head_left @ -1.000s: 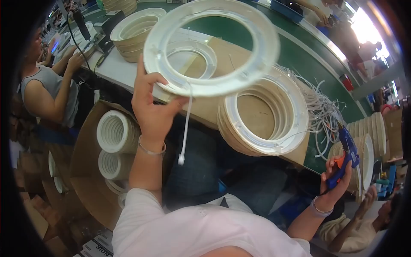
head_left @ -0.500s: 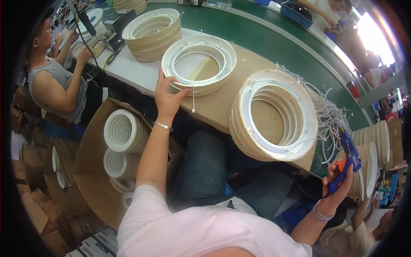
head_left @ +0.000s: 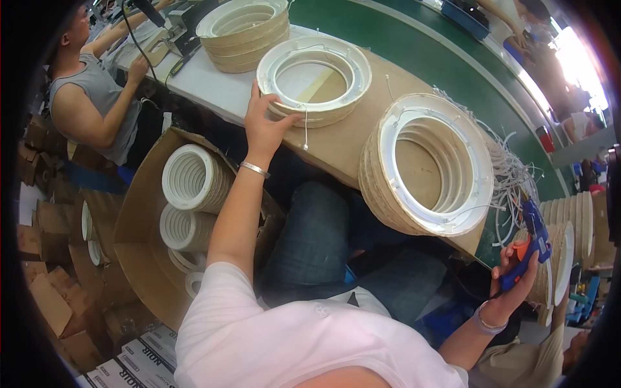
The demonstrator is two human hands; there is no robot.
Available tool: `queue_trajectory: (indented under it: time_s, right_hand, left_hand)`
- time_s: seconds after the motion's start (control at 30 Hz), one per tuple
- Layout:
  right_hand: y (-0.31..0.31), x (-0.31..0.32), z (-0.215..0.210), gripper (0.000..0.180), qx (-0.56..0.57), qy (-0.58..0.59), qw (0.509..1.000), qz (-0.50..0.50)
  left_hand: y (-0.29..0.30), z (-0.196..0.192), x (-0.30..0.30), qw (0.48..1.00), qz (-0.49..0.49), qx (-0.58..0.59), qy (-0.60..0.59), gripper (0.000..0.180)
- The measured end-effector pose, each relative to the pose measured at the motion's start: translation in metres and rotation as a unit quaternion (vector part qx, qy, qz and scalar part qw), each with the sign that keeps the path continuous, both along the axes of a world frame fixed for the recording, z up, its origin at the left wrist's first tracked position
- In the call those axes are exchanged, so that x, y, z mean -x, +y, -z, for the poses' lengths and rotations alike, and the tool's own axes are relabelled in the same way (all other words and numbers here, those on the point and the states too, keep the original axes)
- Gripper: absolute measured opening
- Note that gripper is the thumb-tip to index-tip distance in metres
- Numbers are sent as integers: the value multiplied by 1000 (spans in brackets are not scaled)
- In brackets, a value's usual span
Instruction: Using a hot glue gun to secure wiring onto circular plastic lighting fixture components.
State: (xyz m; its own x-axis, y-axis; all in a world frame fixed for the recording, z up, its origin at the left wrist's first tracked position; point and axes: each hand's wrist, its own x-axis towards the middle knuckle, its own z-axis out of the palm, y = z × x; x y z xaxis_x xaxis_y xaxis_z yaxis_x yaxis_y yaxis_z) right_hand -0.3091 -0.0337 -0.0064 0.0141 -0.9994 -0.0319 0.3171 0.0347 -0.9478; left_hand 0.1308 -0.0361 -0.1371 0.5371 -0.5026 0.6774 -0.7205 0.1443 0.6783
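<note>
My left hand grips the near-left edge of a round white ring frame with a beige outer side, thumb and fingers on its rim. A thin white wire with a small connector hangs from that ring beside my thumb. In my right hand, at the right, is a blue hot glue gun with an orange trigger, nozzle pointing up. Between the two hands stands a stack of similar rings, the top one carrying a white strip and short wires around its inner ledge.
Another ring stack stands at the back left. Tangled white wires lie right of the middle stack, by the green belt. A cardboard box of white rings is at my left. A co-worker sits beyond it.
The whole view has shifted, so the bench sits higher and further right in it. My hands keep their holds. The co-worker's far arm now stretches forward.
</note>
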Motion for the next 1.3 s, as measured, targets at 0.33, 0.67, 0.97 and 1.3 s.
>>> queue_trajectory:
  time_s: [0.33,0.67,0.97,1.3]
  right_hand:
    - [0,-6,1,34,2,11,1000,20]
    - [-5,15,10,39,-26,-26,998,-47]
    - [-8,13,19,35,-5,22,999,41]
    - [-10,18,22,36,-5,11,1000,2]
  left_hand:
    - [4,-1,-6,1000,15,-4,-21,43]
    - [9,-8,-8,997,-6,-52,-50,45]
    - [19,-22,-7,988,2,-150,-41,49]
    - [18,-31,-13,981,24,-186,-52,44]
